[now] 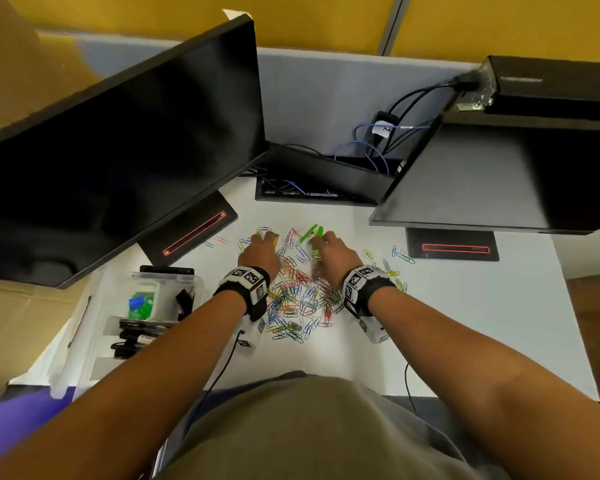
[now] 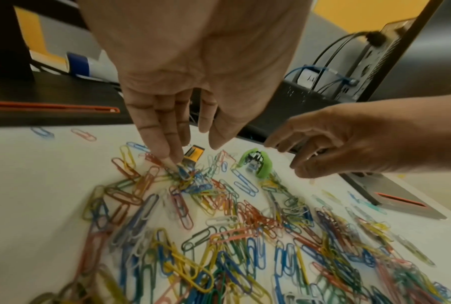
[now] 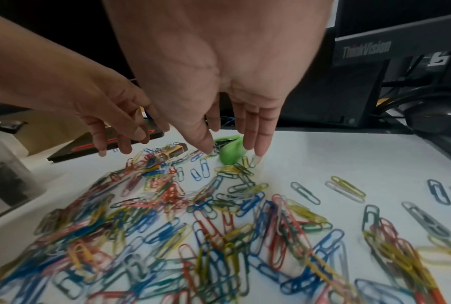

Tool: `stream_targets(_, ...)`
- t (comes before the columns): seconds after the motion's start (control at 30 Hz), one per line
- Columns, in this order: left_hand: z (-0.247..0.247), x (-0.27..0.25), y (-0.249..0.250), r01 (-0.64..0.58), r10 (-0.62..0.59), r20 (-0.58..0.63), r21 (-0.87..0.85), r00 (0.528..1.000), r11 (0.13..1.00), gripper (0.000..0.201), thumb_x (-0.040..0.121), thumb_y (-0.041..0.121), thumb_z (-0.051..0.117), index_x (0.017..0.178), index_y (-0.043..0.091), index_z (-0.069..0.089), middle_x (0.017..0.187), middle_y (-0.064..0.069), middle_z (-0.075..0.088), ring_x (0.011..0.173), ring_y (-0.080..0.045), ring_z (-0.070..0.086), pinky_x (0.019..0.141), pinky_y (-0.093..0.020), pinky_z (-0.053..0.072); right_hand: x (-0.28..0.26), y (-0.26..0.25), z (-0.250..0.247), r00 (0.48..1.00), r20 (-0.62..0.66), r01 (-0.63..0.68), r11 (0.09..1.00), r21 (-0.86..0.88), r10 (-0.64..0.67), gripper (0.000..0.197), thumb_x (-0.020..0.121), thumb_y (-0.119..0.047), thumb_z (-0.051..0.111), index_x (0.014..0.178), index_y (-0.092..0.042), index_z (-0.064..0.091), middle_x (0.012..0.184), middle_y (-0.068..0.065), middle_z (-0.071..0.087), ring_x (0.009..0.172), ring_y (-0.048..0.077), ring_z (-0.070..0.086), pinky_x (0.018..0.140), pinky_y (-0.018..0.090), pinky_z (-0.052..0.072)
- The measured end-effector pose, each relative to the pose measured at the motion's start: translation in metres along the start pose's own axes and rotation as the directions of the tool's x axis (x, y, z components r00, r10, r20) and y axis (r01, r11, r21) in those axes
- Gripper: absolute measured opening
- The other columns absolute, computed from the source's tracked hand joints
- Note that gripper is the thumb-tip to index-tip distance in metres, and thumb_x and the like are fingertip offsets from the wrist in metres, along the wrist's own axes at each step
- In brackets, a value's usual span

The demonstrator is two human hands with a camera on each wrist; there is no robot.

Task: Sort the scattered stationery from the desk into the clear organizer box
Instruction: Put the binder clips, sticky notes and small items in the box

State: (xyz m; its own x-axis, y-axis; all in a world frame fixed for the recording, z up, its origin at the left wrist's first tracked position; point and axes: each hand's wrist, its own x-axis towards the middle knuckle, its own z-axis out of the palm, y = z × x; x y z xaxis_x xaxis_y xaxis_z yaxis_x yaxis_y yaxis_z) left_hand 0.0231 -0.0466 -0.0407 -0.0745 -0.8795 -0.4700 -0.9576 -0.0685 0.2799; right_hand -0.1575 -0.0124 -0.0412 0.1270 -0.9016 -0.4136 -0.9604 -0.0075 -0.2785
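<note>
Head view: both hands spread-fingered, holding nothing, left hand point(image 1: 259, 255) fingertips on paper clips point(image 1: 297, 299), right hand point(image 1: 333, 252) by green clip point(image 1: 313, 233); organizer box point(image 1: 160, 299) near the desk's left edge holds green pieces and markers.

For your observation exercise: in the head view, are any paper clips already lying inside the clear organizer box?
No: the clear organizer box shows green and blue pieces, black markers and a black clip, while the paper clips lie on the desk.

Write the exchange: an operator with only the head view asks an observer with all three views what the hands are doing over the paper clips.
Operator: Is the left hand holding anything?
Observer: No. Its fingers are straight, tips touching the paper clips.
Operator: That yellow speck beside it?
Observer: A small yellow-and-black block among the clips.
Operator: The right hand?
Observer: Empty, fingers straight, tips by the green item.
</note>
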Motion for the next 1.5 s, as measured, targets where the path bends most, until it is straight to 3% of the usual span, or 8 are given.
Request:
stream_targets(0.3,0.02,0.038,0.01,0.049,-0.049,-0.009,0.002,0.999,0.999,0.053,0.095,0.021,0.057,0.143,0.021,0.034,0.135,-0.017,0.038,0.112,-0.037,0.055,0.086,-0.046,0.05,0.046,0.024,-0.011,0.986,0.061,0.166,0.974,-0.152,-0.158,0.089,0.076,0.012,0.059,0.152,-0.022,0.029,0.157,0.016,0.02,0.133,0.039,0.036,0.102,0.047,0.044)
stream_targets(0.7,0.018,0.042,0.006,0.009,-0.009,0.002,-0.028,1.0,1.0,0.036,0.088,0.007,0.053,0.123,0.015,0.045,0.118,-0.017,0.048,0.087,-0.035,0.056,0.065,-0.036,0.041,0.057,0.024,-0.004,0.979,0.007,0.199,0.96,-0.197,-0.202,0.051,0.085,-0.005,0.061,0.133,-0.011,0.048,0.128,0.015,0.048,0.113,0.034,0.048,0.09,0.043,0.044)
stream_targets(0.9,0.004,0.029,-0.002,-0.027,0.016,-0.076,-0.146,0.997,0.989,0.036,0.093,0.006,0.053,0.127,0.016,0.048,0.118,-0.015,0.046,0.092,-0.034,0.058,0.07,-0.032,0.042,0.042,0.025,-0.006,0.988,-0.13,0.099,0.986,0.135,-0.081,0.044,0.09,-0.037,0.064,0.123,-0.013,0.048,0.116,0.011,0.061,0.098,0.032,0.059,0.081,0.038,0.048)
stream_targets(1.03,-0.008,0.013,-0.005,-0.052,0.025,-0.119,-0.231,0.993,0.971,0.04,0.091,0.001,0.051,0.129,0.016,0.05,0.119,-0.016,0.044,0.093,-0.036,0.059,0.079,-0.036,0.051,0.028,0.004,-0.012,0.995,-0.056,0.1,0.957,0.274,-0.087,0.054,0.095,-0.041,0.055,0.14,-0.021,0.034,0.122,0.012,0.063,0.1,0.033,0.063,0.082,0.038,0.051)
stream_targets(1.2,-0.029,-0.015,-0.02,-0.045,-0.025,-0.24,-0.283,0.97,0.958,0.035,0.092,0.007,0.054,0.126,0.016,0.052,0.118,-0.015,0.049,0.1,-0.034,0.057,0.082,-0.035,0.047,0.018,-0.042,-0.012,0.992,0.01,0.099,0.818,0.566,-0.127,0.036,0.102,-0.039,0.038,0.133,-0.023,0.044,0.111,0.008,0.061,0.088,0.025,0.061,0.087,0.04,0.051)
stream_targets(1.3,-0.044,-0.032,-0.04,-0.064,-0.027,-0.303,-0.287,0.952,0.956,0.037,0.089,0.013,0.058,0.126,0.018,0.055,0.126,-0.011,0.056,0.112,-0.03,0.056,0.093,-0.039,0.048,0.012,-0.073,-0.018,0.986,0.078,0.055,0.736,0.674,-0.145,0.043,0.092,-0.054,0.032,0.118,-0.024,0.048,0.108,0.006,0.059,0.089,0.031,0.063,0.085,0.044,0.051)
stream_targets(1.43,-0.06,-0.056,-0.068,-0.031,-0.084,-0.374,-0.291,0.924,0.956,0.039,0.089,0.015,0.058,0.127,0.021,0.058,0.126,-0.011,0.059,0.114,-0.031,0.056,0.095,-0.043,0.048,0.002,-0.106,-0.025,0.962,0.14,0.036,0.613,0.789,-0.236,0.025,0.099,-0.036,0.037,0.103,-0.014,0.048,0.094,0.008,0.05,0.066,0.023,0.059,0.056,0.029,0.05)
stream_targets(1.5,-0.064,-0.068,-0.082,-0.009,-0.116,-0.404,-0.295,0.907,0.956,0.038,0.089,0.015,0.057,0.127,0.021,0.06,0.123,-0.012,0.059,0.112,-0.032,0.056,0.096,-0.042,0.048,-0.002,-0.118,-0.022,0.956,0.139,0.037,0.578,0.815,-0.257,0.021,0.101,-0.03,0.039,0.101,-0.012,0.05,0.094,0.008,0.047,0.068,0.021,0.058,0.055,0.029,0.051)
